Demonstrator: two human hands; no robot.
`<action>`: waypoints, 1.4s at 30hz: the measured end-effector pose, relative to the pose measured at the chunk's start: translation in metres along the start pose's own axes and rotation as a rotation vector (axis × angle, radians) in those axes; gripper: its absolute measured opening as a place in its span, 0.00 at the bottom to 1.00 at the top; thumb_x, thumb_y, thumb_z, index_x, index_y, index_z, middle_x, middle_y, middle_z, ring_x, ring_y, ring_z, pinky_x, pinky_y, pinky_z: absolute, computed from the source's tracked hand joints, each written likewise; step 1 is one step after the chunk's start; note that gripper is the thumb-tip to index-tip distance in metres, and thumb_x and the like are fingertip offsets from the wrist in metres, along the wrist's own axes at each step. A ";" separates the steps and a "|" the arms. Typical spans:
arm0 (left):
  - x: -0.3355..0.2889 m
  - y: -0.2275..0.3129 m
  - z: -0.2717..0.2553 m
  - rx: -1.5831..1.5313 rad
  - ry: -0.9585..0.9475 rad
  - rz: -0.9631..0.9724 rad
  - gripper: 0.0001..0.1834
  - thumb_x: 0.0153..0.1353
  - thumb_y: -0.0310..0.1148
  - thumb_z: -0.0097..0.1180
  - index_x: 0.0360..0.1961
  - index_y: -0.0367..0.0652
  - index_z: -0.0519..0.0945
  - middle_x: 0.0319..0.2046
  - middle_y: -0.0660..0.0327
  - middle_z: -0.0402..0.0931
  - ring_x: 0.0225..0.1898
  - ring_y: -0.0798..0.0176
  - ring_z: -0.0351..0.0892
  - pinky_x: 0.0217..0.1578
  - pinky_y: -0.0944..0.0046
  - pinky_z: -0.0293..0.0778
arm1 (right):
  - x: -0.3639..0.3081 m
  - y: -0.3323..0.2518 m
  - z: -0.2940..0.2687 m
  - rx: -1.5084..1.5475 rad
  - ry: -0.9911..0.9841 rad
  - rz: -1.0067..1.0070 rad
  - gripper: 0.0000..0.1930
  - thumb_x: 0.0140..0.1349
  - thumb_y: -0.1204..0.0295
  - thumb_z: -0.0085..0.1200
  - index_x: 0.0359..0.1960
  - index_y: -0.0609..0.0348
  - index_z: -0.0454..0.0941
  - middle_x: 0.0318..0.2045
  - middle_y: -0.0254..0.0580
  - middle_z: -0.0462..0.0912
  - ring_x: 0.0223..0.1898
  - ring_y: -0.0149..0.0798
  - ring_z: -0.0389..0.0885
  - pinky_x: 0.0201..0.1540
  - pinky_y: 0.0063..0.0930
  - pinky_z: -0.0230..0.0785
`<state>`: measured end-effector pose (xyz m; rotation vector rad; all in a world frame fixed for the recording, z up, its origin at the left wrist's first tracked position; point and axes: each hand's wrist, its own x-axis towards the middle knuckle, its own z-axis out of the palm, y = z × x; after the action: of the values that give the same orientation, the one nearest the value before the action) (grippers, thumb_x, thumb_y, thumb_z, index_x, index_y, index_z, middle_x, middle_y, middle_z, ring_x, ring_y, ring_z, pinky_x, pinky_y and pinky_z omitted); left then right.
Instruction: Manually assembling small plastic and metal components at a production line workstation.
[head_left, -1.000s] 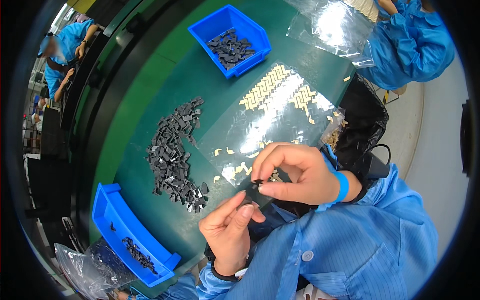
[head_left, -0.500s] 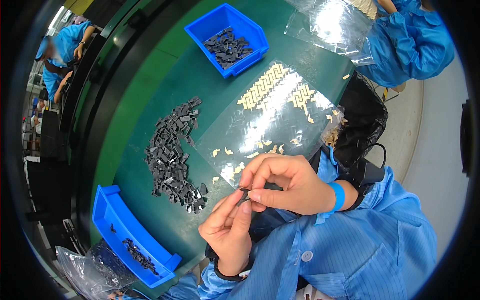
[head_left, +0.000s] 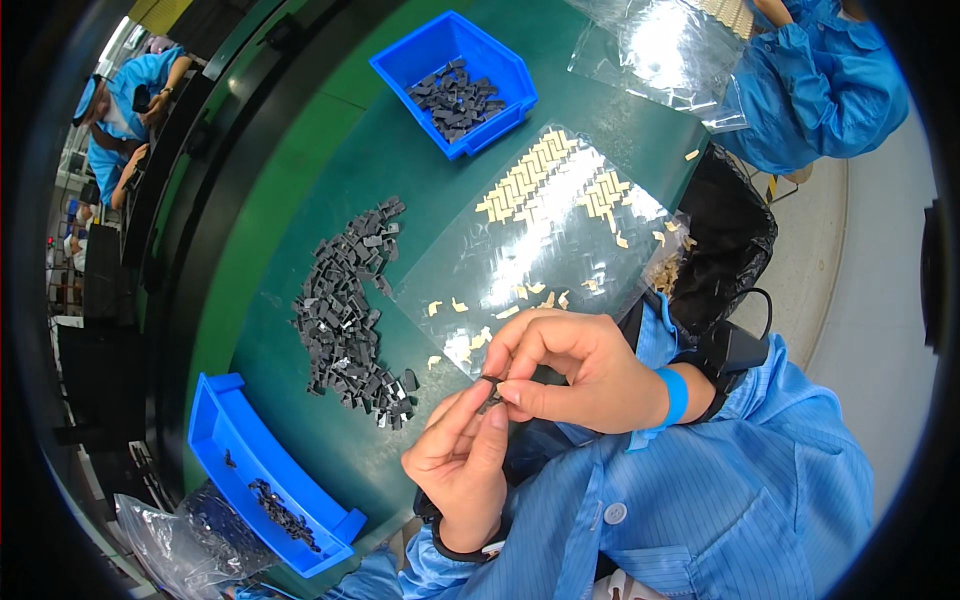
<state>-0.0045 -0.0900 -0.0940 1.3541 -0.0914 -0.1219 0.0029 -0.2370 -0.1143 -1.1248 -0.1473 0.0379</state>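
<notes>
A small dark plastic part (head_left: 490, 394) is pinched between the fingertips of my two hands, low in the middle of the view. My left hand (head_left: 457, 470) grips it with thumb and fingers from below left. From the right, the thumb and forefinger of my right hand (head_left: 575, 372) press on its upper end; the fingertips partly hide it. Just beyond my hands lies a clear backing sheet (head_left: 455, 265) with rows of small cream adhesive pieces (head_left: 530, 178), some of them scattered singly. To its left, a loose heap of dark plastic parts (head_left: 340, 310) spreads over the green table.
A blue bin (head_left: 400, 60) with more dark parts stands at the far side. Another blue bin (head_left: 225, 440), at lower left, holds tiny black pieces (head_left: 283, 510). A black-lined waste bag (head_left: 735, 220) hangs by the table's right edge. Co-workers sit at upper right and upper left.
My hands keep their pinch on the dark part, with only slight finger movement. The whole view has shifted a little. At upper left, the co-worker's head and hands have moved.
</notes>
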 end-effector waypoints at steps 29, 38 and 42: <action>-0.001 -0.012 0.000 -0.138 0.087 0.008 0.09 0.56 0.20 0.50 0.39 0.30 0.76 0.35 0.51 0.77 0.34 0.63 0.78 0.37 0.67 0.75 | 0.006 0.004 -0.004 -0.239 0.030 -0.200 0.06 0.49 0.79 0.60 0.24 0.62 0.74 0.35 0.42 0.76 0.37 0.34 0.75 0.41 0.24 0.67; 0.006 -0.005 -0.009 -0.187 -0.156 0.045 0.14 0.56 0.17 0.51 0.45 0.28 0.70 0.36 0.44 0.76 0.32 0.56 0.80 0.36 0.62 0.77 | 0.016 -0.010 -0.020 -0.162 -0.229 0.002 0.06 0.51 0.76 0.61 0.29 0.62 0.76 0.30 0.37 0.74 0.32 0.29 0.72 0.37 0.23 0.64; 0.010 -0.006 -0.012 -0.161 -0.218 -0.021 0.18 0.57 0.18 0.50 0.50 0.28 0.68 0.37 0.43 0.76 0.33 0.53 0.80 0.37 0.61 0.77 | 0.017 -0.002 -0.022 0.124 -0.286 0.169 0.07 0.54 0.74 0.59 0.30 0.63 0.76 0.27 0.35 0.75 0.29 0.25 0.70 0.33 0.18 0.63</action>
<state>0.0065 -0.0811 -0.1022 1.1783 -0.2457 -0.2887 0.0228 -0.2558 -0.1199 -1.0010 -0.3003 0.3555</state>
